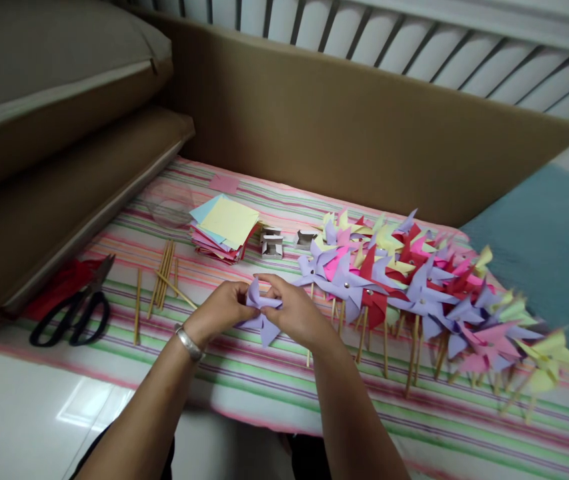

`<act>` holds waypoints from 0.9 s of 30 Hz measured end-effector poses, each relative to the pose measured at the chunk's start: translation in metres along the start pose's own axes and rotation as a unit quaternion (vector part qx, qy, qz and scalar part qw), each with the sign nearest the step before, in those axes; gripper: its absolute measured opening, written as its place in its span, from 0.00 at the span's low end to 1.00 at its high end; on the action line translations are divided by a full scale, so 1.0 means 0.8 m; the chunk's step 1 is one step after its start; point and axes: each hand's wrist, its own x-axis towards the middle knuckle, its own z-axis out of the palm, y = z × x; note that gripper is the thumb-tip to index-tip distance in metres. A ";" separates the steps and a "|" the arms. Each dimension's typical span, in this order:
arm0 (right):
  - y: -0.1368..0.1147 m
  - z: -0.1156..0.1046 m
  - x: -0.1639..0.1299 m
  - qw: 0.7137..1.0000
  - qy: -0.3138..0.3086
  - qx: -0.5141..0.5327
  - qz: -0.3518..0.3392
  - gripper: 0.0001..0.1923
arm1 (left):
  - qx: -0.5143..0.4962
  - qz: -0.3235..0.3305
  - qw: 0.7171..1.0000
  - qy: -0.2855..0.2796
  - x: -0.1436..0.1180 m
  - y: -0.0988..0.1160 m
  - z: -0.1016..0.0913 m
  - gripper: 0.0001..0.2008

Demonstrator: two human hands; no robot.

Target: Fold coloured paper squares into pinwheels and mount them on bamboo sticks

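So the lilac paper pinwheel (263,312) is right in the middle of things, held just above the striped cloth (274,393) between both hands; the left hand (221,308) pinches its left side with fingers closed on the paper, the right hand (294,312) is clamped on the centre and right side, thumb and fingers folding the tips in; there's a silver bangle (189,343) on the left wrist. No stick on this one that I can tell, so I'd say it's mid-assembly.

Just to the right lies a big heap of finished pinwheels (414,287), lilac, red, pink and pale yellow, all on sticks and overlapping each other; looks like a lot is done already. What's left, judging by supplies: a stack of coloured paper squares (224,227) behind the hands, and a loose bunch of wooden sticks (164,277) to the left of it, so plenty more could be made. Two small metal-looking boxes (284,241) sit beside the paper stack; can't tell what's in them. Black-handled scissors (77,310) rest at the far left on the cloth edge, next to some red paper (61,283); a cardboard sheet (364,127) stands behind it all.
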 end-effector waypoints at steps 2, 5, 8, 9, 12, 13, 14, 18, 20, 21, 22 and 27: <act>0.004 -0.001 0.003 0.999 0.001 0.048 0.012 0.30 | -0.021 0.015 0.999 0.025 0.000 0.005 -0.001 0.10; 0.012 -0.003 0.010 0.983 0.022 0.169 0.067 0.30 | -0.069 0.034 0.991 0.110 -0.001 0.014 -0.003 0.20; 0.018 -0.004 0.017 0.945 0.074 0.293 0.122 0.34 | -0.139 0.029 0.977 0.162 -0.001 0.019 0.001 0.25; 0.018 -0.004 0.018 0.934 0.098 0.318 0.128 0.35 | -0.164 0.023 0.974 0.153 -0.001 0.019 0.005 0.24; 0.015 0.003 0.021 0.911 0.145 0.366 0.121 0.35 | -0.223 0.014 0.968 0.110 0.001 0.014 0.019 0.18; 0.012 0.006 0.021 0.904 0.149 0.385 0.114 0.34 | -0.239 0.014 0.965 0.110 0.003 0.011 0.023 0.17; 0.010 0.010 0.021 0.896 0.149 0.405 0.107 0.34 | -0.255 0.014 0.960 0.117 0.004 0.009 0.026 0.15; 0.001 0.021 0.022 0.867 0.163 0.460 0.102 0.31 | -0.296 0.016 0.943 0.152 0.009 0.003 0.028 0.14; -0.001 0.027 0.023 0.859 0.170 0.472 0.099 0.29 | -0.302 0.021 0.939 0.166 0.010 0.002 0.028 0.14; -0.001 0.029 0.024 0.857 0.171 0.476 0.093 0.28 | -0.302 0.021 0.937 0.173 0.010 0.002 0.027 0.14; -0.001 0.032 0.024 0.856 0.169 0.480 0.087 0.27 | -0.301 0.020 0.936 0.181 0.010 0.002 0.027 0.14; 0.007 0.041 0.028 0.877 0.155 0.446 0.089 0.30 | -0.293 0.006 0.929 0.228 0.008 0.007 0.017 0.12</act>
